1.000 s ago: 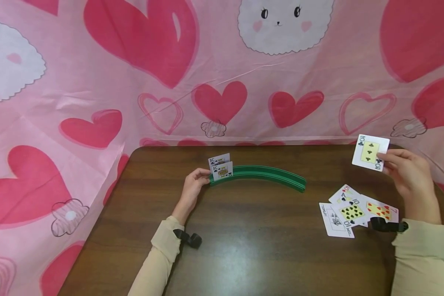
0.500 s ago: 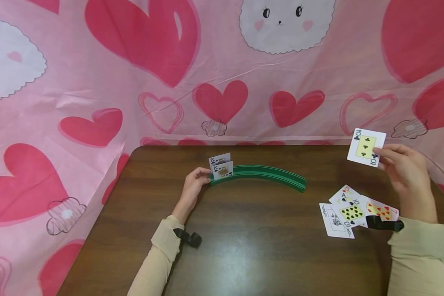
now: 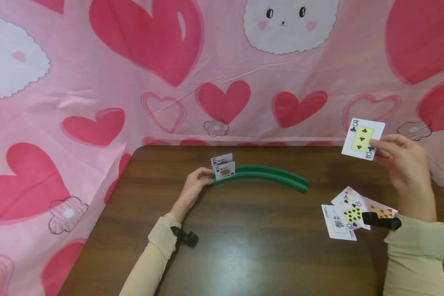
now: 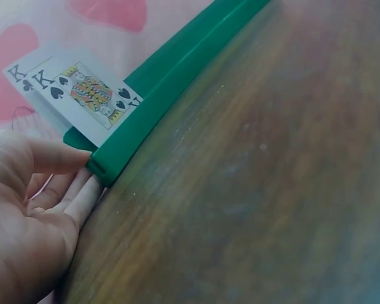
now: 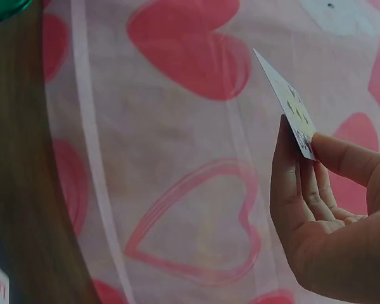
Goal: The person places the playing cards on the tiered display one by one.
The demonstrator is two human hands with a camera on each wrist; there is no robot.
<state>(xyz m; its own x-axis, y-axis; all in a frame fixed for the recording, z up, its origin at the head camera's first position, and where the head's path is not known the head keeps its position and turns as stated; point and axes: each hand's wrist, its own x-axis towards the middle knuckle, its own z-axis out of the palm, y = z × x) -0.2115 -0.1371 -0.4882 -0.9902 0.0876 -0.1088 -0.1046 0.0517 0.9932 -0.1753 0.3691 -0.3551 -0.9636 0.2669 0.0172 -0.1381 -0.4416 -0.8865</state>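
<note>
Three of clubs (image 3: 361, 139): in the head view you have it higher and a little further toward nine o'clock than a second ago, leaning slightly more; it hangs in the air in front of the pink cloth (image 3: 166, 123), at about two o'clock from the middle of the tabletop (image 3: 244, 218).
Card work: by my judgement you are partway through with this card; it touches neither the holder nor the loose cards, and the shift brings it sideways nearer the holder's three o'clock end, though higher up.
Right hand (image 3: 407, 162): your grip is clamped on the card near its four o'clock edge, thumb on the printed face, fingers behind.
Left hand (image 3: 194, 185): your grip pinches the nine o'clock end of the holder, much as in the earlier frames.
Green holder (image 3: 270, 173): it curves across twelve o'clock on the tabletop, with no clear shift beyond the small sway of your head view.
Kings (image 3: 225, 170): two stand in the holder beside your left fingers, one behind the other, just as earlier.
Loose cards (image 3: 352, 215): they overlap at three o'clock, unchanged, but your right wrist strap (image 3: 382, 222) now hides more of the red-heart card.
</note>
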